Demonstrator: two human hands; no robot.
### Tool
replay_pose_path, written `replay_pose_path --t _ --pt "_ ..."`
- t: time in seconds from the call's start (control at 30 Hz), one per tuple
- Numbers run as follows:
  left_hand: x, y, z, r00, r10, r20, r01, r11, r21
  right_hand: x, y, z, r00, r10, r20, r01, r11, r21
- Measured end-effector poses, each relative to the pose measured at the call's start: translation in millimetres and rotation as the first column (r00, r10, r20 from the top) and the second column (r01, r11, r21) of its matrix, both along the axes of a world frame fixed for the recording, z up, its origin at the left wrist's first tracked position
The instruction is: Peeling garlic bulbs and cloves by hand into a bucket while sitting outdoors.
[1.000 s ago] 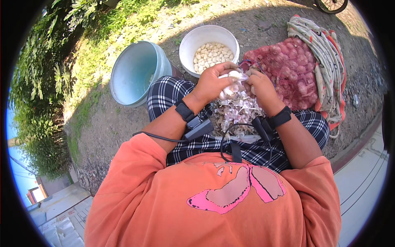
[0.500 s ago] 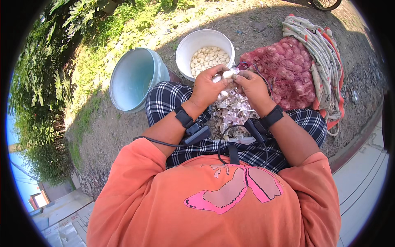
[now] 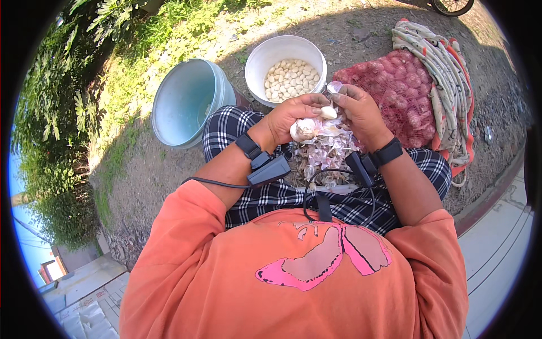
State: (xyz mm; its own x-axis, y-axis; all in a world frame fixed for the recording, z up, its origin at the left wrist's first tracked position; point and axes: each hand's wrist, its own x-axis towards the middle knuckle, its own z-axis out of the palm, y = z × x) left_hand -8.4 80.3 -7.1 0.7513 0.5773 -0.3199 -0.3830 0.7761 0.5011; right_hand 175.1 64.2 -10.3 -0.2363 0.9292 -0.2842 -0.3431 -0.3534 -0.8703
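My left hand [image 3: 284, 120] is closed around a partly broken garlic bulb [image 3: 305, 130], which shows below its fingers. Between its thumb and fingertips sits a pale garlic clove [image 3: 328, 112]. Close beside it, my right hand [image 3: 363, 116] pinches a thin, pinkish piece of garlic skin [image 3: 334, 87] that sticks up past the fingertips. Beneath both hands lies a heap of papery garlic peelings [image 3: 319, 158], between my knees. Just beyond the hands stands a white bucket [image 3: 257, 68] holding many peeled garlic cloves [image 3: 291, 79].
A light blue bucket [image 3: 164, 104] lies tipped toward me at the left, with a few pale bits inside. On the right, a red mesh sack [image 3: 395, 96] bulges with garlic bulbs, next to a folded striped cloth [image 3: 446, 73]. Part of a wheel [image 3: 451, 5] shows at the top edge.
My hands have come slightly nearer and apart at the fingertips. The right one now holds a piece of skin away from the clove, and the bulb in my left hand shows more.
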Motion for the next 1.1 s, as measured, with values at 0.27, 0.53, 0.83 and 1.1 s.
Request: replay_pose_path --t 0.27,0.53,0.83,1.1 --pt "8.2 -3.3 -7.6 0.96 0.009 -0.28 0.023 0.993 0.114 -9.0 -1.3 6.0 0.999 -0.043 -0.005 0.043 0.999 0.011" --pt "8.7 -3.7 -0.8 0.941 0.084 -0.329 -0.021 0.981 0.19 -7.6 -2.1 7.0 0.999 0.034 -0.015 -0.034 0.998 0.047" --pt "4.8 -4.2 -5.6 0.751 0.332 -0.571 0.017 0.854 0.519 41.3 16.2 39.7 0.669 0.629 0.396 -0.621 0.765 -0.167" --pt "6.7 -6.7 1.5 0.624 0.504 -0.597 0.195 0.64 0.744 29.6 8.2 15.4 0.48 0.442 0.758 -0.651 0.759 -0.03"
